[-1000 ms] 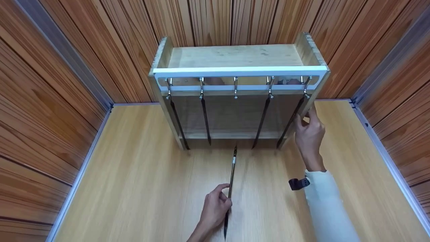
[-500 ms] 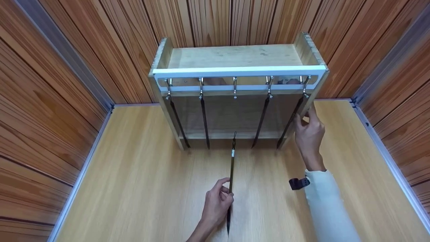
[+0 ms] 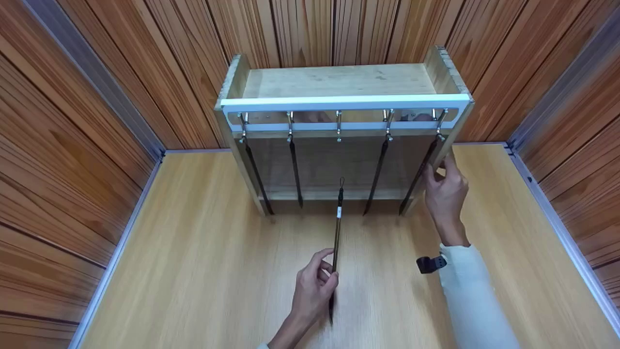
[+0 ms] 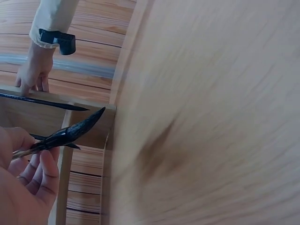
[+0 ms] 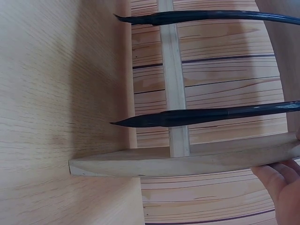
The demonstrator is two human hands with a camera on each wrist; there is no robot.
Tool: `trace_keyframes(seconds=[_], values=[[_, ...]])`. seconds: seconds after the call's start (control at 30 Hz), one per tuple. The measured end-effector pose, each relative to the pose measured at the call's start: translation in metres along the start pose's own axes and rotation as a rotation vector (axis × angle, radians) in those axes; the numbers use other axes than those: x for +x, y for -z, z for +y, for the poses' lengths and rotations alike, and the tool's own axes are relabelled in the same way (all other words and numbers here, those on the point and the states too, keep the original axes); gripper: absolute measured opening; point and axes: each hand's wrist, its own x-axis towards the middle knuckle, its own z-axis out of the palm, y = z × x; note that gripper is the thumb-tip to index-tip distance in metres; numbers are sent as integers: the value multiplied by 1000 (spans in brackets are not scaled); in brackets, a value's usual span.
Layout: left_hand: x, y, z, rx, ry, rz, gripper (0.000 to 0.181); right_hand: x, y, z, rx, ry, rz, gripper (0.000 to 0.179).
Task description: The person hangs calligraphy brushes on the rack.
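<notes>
My left hand [image 3: 312,288] pinches the shaft of a calligraphy brush [image 3: 337,228], its cord loop pointing at the rack and its dark bristles [image 4: 86,127] toward me. Behind the loop stands a wooden rack [image 3: 339,82] with a white hook rail [image 3: 310,102] across its front. On the rail's outer hooks hang several dark brushes [image 3: 379,177], tips down; the middle hook [image 3: 339,127] carries nothing. My right hand [image 3: 446,201] grips the rack's right side panel, fingers against the wood. In the right wrist view, two hanging brushes [image 5: 201,115] show beside that panel [image 5: 225,161].
The rack stands on a light wooden table [image 3: 193,271], near the back wood-panelled wall [image 3: 310,34]. Panelled walls [image 3: 58,145] with metal edging also rise at both sides. A dark device [image 3: 431,264] sits at my right sleeve cuff.
My left hand has shifted forward toward the rack with the brush, whose loop now overlaps the rack's lower crossbar in the head view. The right hand keeps its place.
</notes>
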Motion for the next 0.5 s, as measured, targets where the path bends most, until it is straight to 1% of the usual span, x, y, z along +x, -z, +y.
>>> trace_keyframes(seconds=[0.13,0.33,0.5], values=[[2,1,2,-10,-79,26,48,0,0,1,28,9,3,39],[7,3,8,15,-126,62,48,1,-1,0,26,16,-4,38],[10,3,12,33,-170,93,47,0,1,-1,7,3,-12,41]])
